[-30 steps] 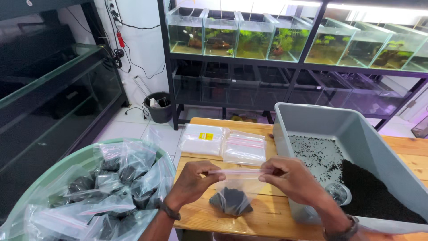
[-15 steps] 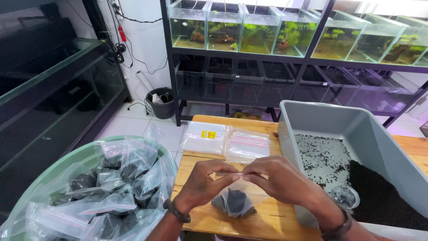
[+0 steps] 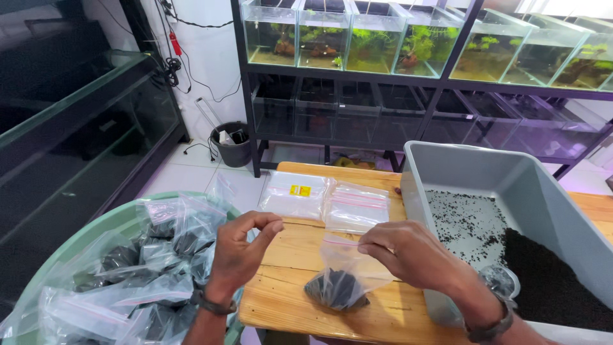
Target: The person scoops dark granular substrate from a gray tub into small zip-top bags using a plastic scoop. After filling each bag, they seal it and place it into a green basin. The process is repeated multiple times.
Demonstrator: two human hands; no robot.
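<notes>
Bag under right hand (left hand apart)

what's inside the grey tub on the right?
The grey tub holds black granular substrate, piled at the near right and scattered thin toward the back. A clear cup sits in it, partly hidden by the right hand.

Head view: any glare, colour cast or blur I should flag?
Head view: sharp on both hands, left hand and right hand, no motion blur; the zip bag of dark granules reads clearly. Ceiling light blows out at top right above the planted aquariums; purple cast on the lower shelves at right; reflections on the big glass tank; wide-lens bowing at the edges.
</notes>
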